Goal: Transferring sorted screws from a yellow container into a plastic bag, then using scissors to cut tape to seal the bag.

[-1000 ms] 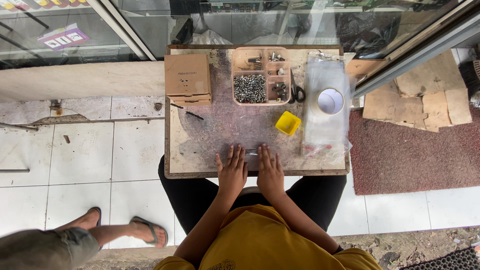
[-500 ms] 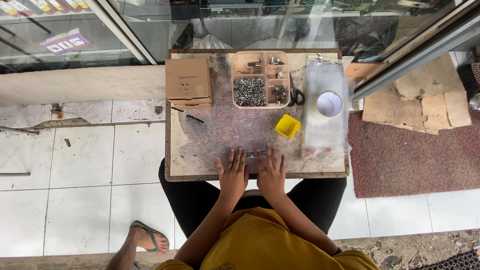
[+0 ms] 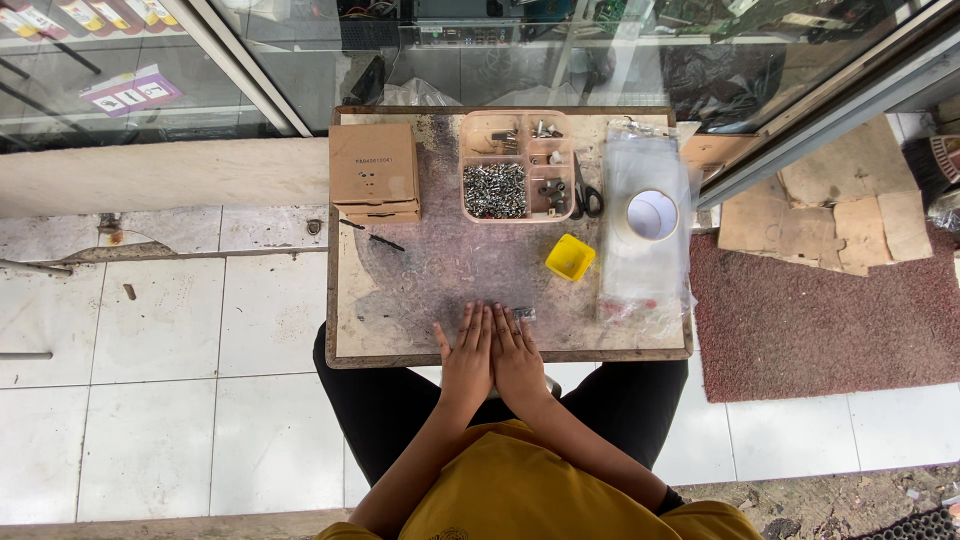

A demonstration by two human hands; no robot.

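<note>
My left hand (image 3: pixel 468 350) and my right hand (image 3: pixel 516 352) lie flat, side by side and touching, on the near edge of a worn wooden board (image 3: pixel 400 290) resting across my lap. Both palms face down, fingers stretched out, holding nothing. A few small dark metal parts (image 3: pixel 523 313) lie just past my right fingertips. Farther out sit a small yellow cup (image 3: pixel 570 257) and a clear compartment tray (image 3: pixel 516 166) with several screws and fittings.
Stacked cardboard boxes (image 3: pixel 374 172) stand at the board's far left. Scissors (image 3: pixel 586 195), a tape roll (image 3: pixel 651 214) and clear plastic bags (image 3: pixel 645 240) are on the right. White floor tiles lie left, a red mat (image 3: pixel 810 310) right, glass shopfront ahead.
My two hands have slid together until they touch. A passer-by's sandalled feet at the lower left have gone out of view.
</note>
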